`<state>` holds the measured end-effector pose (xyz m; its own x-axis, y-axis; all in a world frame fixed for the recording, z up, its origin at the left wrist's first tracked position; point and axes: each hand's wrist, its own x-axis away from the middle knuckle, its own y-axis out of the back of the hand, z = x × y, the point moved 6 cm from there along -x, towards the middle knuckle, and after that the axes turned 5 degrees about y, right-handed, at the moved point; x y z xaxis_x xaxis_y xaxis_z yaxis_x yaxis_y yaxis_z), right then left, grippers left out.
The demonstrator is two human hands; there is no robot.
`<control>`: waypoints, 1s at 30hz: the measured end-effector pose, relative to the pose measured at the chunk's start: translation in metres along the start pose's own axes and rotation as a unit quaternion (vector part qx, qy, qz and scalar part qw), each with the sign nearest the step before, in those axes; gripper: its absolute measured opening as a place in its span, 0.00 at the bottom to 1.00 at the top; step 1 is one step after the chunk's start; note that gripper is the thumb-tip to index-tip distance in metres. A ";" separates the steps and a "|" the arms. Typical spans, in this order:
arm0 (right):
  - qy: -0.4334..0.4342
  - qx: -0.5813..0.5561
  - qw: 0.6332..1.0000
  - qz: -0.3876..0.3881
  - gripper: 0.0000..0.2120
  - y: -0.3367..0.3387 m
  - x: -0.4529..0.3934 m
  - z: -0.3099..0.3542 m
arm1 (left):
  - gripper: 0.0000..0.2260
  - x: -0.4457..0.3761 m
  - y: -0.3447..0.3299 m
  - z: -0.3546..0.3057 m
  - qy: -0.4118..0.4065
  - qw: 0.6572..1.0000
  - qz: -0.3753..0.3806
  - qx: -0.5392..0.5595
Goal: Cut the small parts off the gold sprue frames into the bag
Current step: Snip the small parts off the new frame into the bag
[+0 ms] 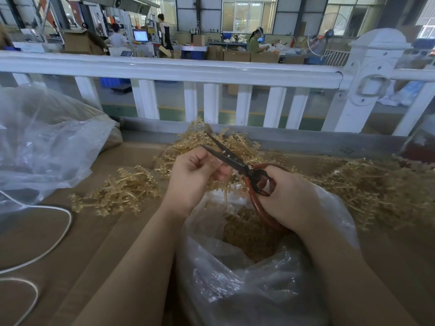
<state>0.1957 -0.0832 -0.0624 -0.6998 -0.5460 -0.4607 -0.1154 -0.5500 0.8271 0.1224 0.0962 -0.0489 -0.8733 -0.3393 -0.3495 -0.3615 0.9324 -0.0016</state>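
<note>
Nearest, an open clear plastic bag sits between the forearms, small gold cut parts heaped inside. Over its mouth, the left hand pinches a thin gold plastic sprue frame in curled fingers, while the right hand grips the red-handled black scissors, blades apart. Beyond, loose gold sprue frames lie piled across the brown cardboard-covered table.
</note>
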 end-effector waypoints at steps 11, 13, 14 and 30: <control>0.017 0.010 1.000 -0.001 0.21 0.010 0.003 0.007 | 0.07 -0.003 0.003 -0.003 0.021 0.999 0.035 -0.021; 0.011 0.010 1.000 0.010 0.23 0.009 0.003 0.006 | 0.07 -0.003 0.004 -0.004 0.021 0.999 0.037 -0.025; 0.008 0.008 1.000 0.016 0.24 0.009 0.002 0.006 | 0.08 -0.004 0.005 -0.004 0.020 0.999 0.039 -0.025; 0.021 -0.006 1.000 -0.002 0.27 0.010 0.005 0.008 | 0.12 -0.003 0.004 -0.006 0.031 0.993 0.085 -0.075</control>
<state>0.1859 -0.0866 -0.0536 -0.6692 -0.5694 -0.4774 -0.1099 -0.5595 0.8215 0.1221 0.0999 -0.0423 -0.9424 -0.1903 -0.2750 -0.2482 0.9491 0.1939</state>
